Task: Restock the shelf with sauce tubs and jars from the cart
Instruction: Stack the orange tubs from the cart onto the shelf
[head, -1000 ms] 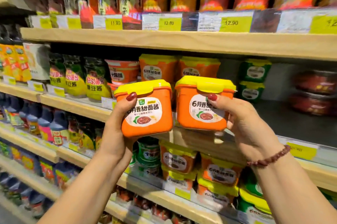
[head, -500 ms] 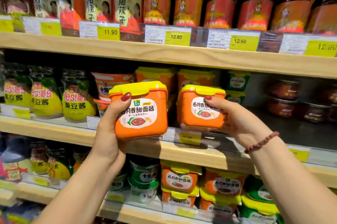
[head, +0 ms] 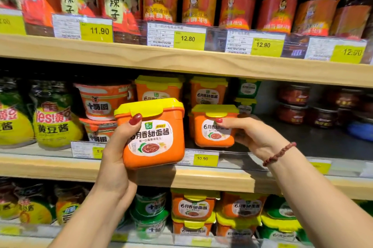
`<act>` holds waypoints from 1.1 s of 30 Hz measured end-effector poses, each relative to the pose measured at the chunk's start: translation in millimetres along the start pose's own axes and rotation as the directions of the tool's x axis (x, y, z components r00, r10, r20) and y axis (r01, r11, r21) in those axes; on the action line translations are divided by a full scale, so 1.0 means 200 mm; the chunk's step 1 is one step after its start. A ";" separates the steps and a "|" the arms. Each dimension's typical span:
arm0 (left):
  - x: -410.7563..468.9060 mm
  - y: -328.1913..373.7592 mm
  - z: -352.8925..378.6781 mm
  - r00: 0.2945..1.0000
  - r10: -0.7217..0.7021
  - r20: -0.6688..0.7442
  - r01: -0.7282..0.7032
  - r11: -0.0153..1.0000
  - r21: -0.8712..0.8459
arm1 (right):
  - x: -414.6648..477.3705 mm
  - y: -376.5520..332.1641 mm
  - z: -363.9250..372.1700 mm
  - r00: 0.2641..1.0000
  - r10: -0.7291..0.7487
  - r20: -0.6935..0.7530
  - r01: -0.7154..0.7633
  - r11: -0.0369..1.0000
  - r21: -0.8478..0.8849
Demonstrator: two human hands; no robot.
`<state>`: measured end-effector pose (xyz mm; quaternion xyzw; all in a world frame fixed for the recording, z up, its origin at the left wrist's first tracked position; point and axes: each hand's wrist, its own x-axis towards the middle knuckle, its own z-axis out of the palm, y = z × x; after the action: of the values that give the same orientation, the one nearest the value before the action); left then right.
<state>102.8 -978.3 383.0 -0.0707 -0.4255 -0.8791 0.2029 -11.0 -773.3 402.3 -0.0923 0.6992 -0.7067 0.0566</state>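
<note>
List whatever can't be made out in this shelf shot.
Head view:
- Cart: outside the frame.
- Price tag by the left hand: the hand covers its last digits.
- Dark jars at the right: labels blurred.
- Tub in the right hand: whether it rests on the shelf; its base lies in shadow.

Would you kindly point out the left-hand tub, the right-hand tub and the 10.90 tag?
left-hand tub (head: 151, 139): head view, front label.
right-hand tub (head: 210, 133): head view, front label.
10.90 tag (head: 204, 159): head view, yellow part.
</note>
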 end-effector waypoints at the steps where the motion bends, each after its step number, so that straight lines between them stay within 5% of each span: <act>1: 0.00 0.00 0.00 1.000 0.008 0.000 -0.008 1.000 0.005 | 0.01 0.01 0.01 1.000 -0.012 0.015 0.012 1.000 -0.005; 8: -0.02 0.03 0.01 0.997 0.065 -0.045 -0.065 0.998 0.011 | 0.08 0.07 0.01 0.990 -0.112 0.084 0.127 0.972 -0.196; 18: -0.07 0.03 0.02 0.991 0.067 -0.113 -0.068 0.998 -0.002 | 0.05 0.07 -0.02 0.975 0.037 0.219 0.007 0.980 -0.199; 33: -0.09 0.02 0.01 0.987 0.121 -0.104 -0.118 0.992 0.033 | 0.07 0.05 -0.06 0.980 0.140 0.142 -0.112 0.975 -0.190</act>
<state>121.9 -974.4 381.6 -0.0466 -0.4206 -0.8622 0.2786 -28.1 -765.0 393.9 -0.1068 0.7584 -0.6260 0.1467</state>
